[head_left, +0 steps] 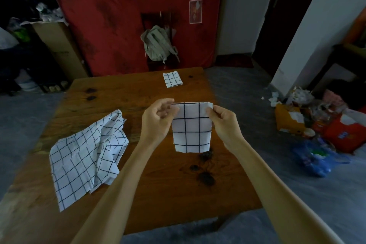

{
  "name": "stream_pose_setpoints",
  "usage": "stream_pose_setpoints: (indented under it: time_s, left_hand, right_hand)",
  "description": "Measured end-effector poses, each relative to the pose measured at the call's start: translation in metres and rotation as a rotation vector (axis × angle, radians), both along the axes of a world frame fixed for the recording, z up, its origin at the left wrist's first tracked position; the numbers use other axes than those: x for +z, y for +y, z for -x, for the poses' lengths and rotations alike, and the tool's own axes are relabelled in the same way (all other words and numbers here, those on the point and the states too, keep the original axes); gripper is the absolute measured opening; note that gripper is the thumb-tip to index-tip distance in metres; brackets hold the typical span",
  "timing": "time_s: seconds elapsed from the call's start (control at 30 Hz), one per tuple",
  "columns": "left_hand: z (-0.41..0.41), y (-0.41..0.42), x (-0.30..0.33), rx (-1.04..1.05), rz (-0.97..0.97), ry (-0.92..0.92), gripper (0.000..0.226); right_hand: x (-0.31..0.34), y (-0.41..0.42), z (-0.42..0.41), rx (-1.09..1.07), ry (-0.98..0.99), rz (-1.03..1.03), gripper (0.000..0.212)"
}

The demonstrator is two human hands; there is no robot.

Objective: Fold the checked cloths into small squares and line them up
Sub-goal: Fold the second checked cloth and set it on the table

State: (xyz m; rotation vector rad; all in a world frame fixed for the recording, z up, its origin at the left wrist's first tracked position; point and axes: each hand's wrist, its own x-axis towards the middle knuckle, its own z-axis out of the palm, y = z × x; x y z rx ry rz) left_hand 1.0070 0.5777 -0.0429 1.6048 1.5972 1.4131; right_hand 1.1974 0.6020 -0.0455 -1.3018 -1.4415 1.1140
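Observation:
I hold a folded white cloth with black checks up above the wooden table. My left hand pinches its top left corner and my right hand pinches its top right corner, so it hangs down as a narrow rectangle. A small folded checked square lies flat near the table's far edge. At the table's left side lies a loose, crumpled pile of unfolded checked cloth.
Dark knots and stains mark the tabletop below the hanging cloth. A chair with a grey backpack stands behind the table. Bags and rubbish litter the floor at the right. A cardboard box stands at the back left.

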Motion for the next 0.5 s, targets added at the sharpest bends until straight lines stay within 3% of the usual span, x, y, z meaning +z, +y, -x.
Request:
stream_pose_setpoints:
  time_s: [0.1, 0.17, 0.23, 0.37, 0.5]
  left_hand:
    - [-0.005, 0.004, 0.005, -0.044, -0.093, 0.256, 0.050]
    - [-0.010, 0.008, 0.008, -0.104, -0.121, 0.459, 0.047]
    - [-0.017, 0.011, 0.009, -0.137, -0.137, 0.546, 0.039]
    - [-0.026, 0.009, 0.005, -0.200, -0.206, 0.471, 0.017]
    - [-0.024, 0.005, 0.006, -0.208, -0.233, 0.376, 0.012]
  right_hand:
    - [0.001, -0.001, -0.001, 0.071, -0.060, -0.056, 0.023]
    - [0.001, -0.001, 0.001, 0.126, -0.103, -0.101, 0.026]
    - [0.002, 0.000, 0.004, 0.189, -0.162, -0.138, 0.018]
    - [0.000, 0.001, 0.005, 0.251, -0.308, -0.189, 0.017]
    - [0.001, 0.000, 0.006, 0.290, -0.366, -0.184, 0.025]
